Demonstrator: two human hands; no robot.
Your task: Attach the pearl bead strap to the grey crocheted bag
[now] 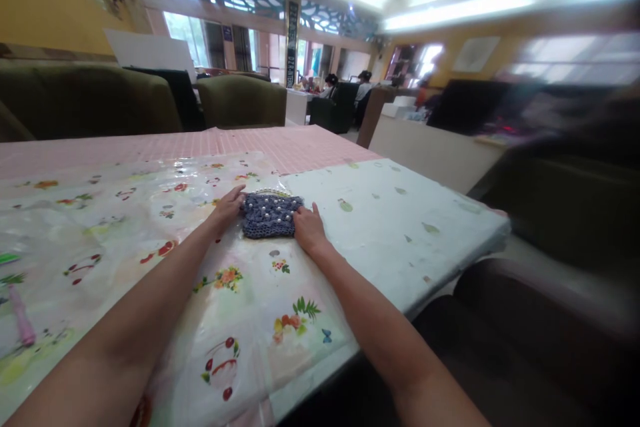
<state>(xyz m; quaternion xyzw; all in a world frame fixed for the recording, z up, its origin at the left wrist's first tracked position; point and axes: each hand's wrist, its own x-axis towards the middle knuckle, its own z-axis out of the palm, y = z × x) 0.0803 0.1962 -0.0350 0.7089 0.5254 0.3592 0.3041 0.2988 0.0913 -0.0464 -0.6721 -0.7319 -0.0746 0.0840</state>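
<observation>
A dark blue-grey knitted bag [270, 219] dotted with white beads lies on the table, with a beaded handle [270, 192] along its far edge. My left hand [232, 205] grips the bag's left side, fingers at its upper left corner. At the opposite side, my right hand [309, 225] has its fingers closed on the right edge, thumb pointing up. Part of the fingers of both hands is hidden by the bag's edges.
A clear plastic cover printed with fruit and flowers [225, 277] lies over the table [370, 213]. At the left is a pink pen-like tool [21, 317]. Green chairs [243, 101] stand beyond the far edge, and people [363, 88] sit in the background.
</observation>
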